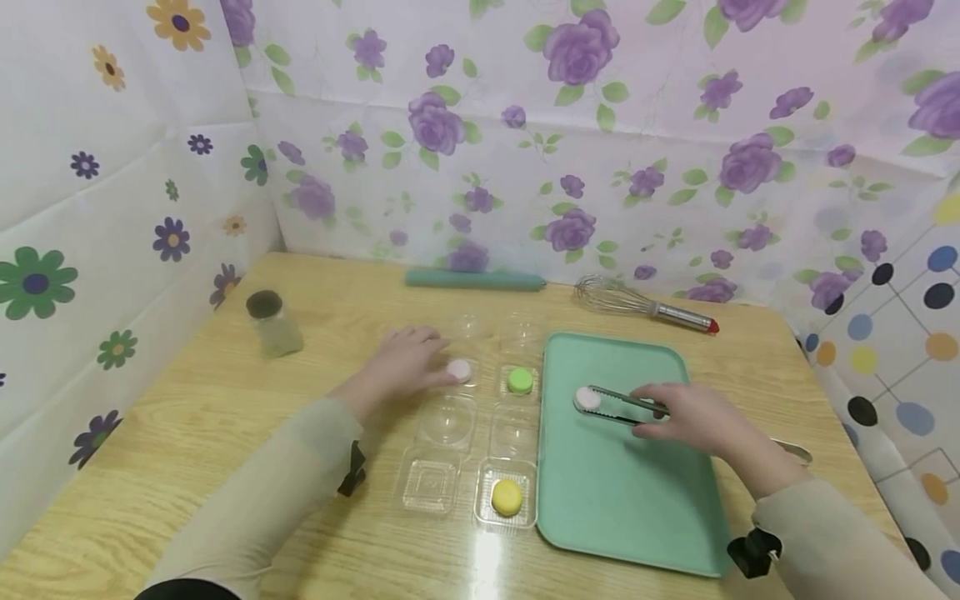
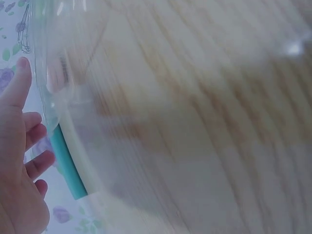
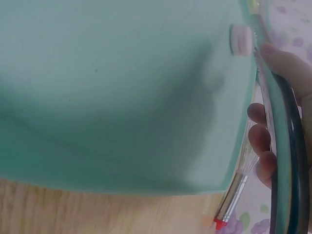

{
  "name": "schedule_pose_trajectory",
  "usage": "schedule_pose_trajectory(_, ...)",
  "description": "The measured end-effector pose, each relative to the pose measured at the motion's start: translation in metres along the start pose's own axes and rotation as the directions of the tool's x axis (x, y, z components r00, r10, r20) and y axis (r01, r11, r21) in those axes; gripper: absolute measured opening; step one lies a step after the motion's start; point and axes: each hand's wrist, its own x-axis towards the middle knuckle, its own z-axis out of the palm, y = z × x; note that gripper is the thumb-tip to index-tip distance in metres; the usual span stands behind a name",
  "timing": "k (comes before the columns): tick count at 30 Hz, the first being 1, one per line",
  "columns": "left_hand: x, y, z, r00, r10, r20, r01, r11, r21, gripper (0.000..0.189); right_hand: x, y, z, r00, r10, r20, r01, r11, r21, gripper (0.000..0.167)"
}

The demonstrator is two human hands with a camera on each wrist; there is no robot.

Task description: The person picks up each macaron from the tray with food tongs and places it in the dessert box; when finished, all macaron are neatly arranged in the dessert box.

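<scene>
In the head view my right hand (image 1: 693, 417) grips metal tongs (image 1: 622, 398), whose tips lie on either side of a pale pink macaron (image 1: 587, 399) over the green tray (image 1: 630, 500). The same macaron (image 3: 241, 40) shows near the tray's edge in the right wrist view. My left hand (image 1: 405, 362) lies beside a clear plastic container holding another pale macaron (image 1: 459, 371). Its thumb reaches the container's edge, and the fingers are loosely bent around nothing. A green macaron (image 1: 520, 381) and a yellow macaron (image 1: 507, 497) sit in neighbouring clear containers.
Open clear lids (image 1: 447, 422) lie among the containers, left of the tray. Behind them is a teal rolling pin (image 1: 476, 281), with a whisk (image 1: 645, 306) to its right. A dark-topped jar (image 1: 275, 323) stands at the left on the wooden table (image 1: 187, 417).
</scene>
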Motion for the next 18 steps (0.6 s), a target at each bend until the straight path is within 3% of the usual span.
schedule_pose_trajectory(10,-0.022,-0.011,-0.009,0.999,0.034,-0.03,-0.035,0.999,-0.033,0.076,0.001,0.003,0.002,1.0,0.03,0.01,-0.03,0.999,-0.013,0.051)
schedule_pose_trajectory(18,-0.051,-0.002,-0.011,0.988,0.144,0.049,-0.144,0.99,0.007,0.087,0.004,0.006,0.009,1.0,0.023,0.003,-0.023,0.999,-0.045,0.052)
